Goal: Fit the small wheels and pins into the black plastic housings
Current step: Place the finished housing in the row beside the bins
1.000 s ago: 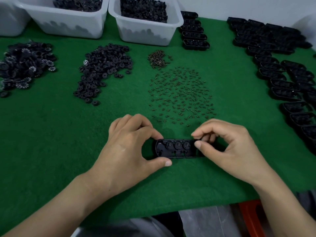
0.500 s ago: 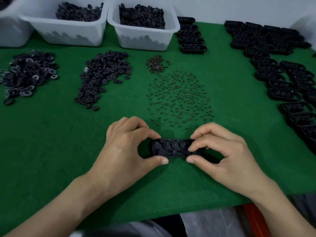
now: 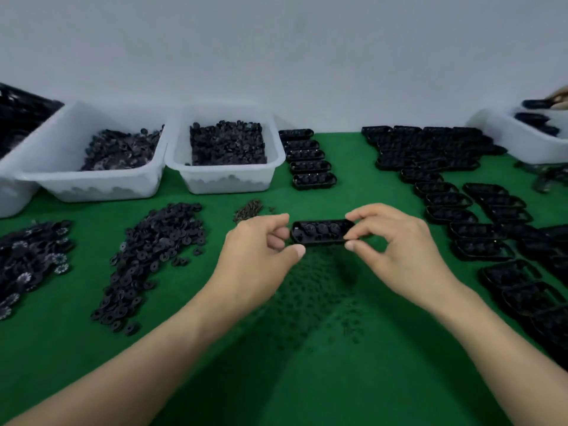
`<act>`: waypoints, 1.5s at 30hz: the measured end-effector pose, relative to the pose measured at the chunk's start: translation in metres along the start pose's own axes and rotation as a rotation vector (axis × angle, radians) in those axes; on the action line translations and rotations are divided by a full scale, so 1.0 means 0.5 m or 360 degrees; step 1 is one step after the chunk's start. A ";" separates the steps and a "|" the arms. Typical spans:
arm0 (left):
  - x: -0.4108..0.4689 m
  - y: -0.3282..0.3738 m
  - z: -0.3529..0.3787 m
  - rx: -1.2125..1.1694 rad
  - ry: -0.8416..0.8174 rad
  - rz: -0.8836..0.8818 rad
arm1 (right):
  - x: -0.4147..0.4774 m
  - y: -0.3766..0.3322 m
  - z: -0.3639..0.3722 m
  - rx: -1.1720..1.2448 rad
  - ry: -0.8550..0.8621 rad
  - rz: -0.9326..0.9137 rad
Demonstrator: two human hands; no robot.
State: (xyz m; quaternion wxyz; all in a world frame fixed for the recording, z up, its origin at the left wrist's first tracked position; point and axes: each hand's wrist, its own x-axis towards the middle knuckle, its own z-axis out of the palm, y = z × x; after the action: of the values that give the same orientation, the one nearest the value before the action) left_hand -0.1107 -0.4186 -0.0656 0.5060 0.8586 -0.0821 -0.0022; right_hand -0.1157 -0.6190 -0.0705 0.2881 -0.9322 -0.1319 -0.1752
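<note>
Between both hands, above the green mat [image 3: 76,348], the housing [image 3: 321,235] lies with its long axis crosswise: left hand [image 3: 258,262] pinches its left end, right hand [image 3: 396,250] its right, equally near; finished housings [image 3: 312,159] sit beyond.

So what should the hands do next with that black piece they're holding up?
Probably set it at the near end of the row of housings just beyond. The left hand and right hand pinch the housing by its ends above the green mat, wheels seemingly seated inside, so it looks finished.
</note>
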 end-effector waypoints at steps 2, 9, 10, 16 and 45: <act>0.056 0.003 0.016 -0.0243 -0.0079 -0.0130 | 0.047 0.037 0.003 -0.0014 0.0045 0.0043; 0.191 -0.006 0.052 -0.0426 -0.0141 -0.0407 | 0.155 0.126 0.048 -0.0011 0.0009 0.0098; 0.202 -0.009 0.054 -0.0439 -0.0134 -0.0443 | 0.162 0.135 0.054 0.0000 -0.0002 0.0116; 0.238 -0.024 0.070 -0.0451 -0.0117 -0.0523 | 0.185 0.164 0.083 0.0029 -0.0047 0.0142; -0.302 -0.196 -0.328 0.0289 0.0707 -0.0248 | 0.033 -0.407 0.256 0.0149 -0.0924 -0.0673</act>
State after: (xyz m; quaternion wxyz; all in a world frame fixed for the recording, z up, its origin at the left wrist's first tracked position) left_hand -0.2319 -0.2081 -0.0828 0.4307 0.8837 0.0977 0.1547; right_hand -0.1394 -0.3791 -0.0629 0.2384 -0.8810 -0.4059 0.0474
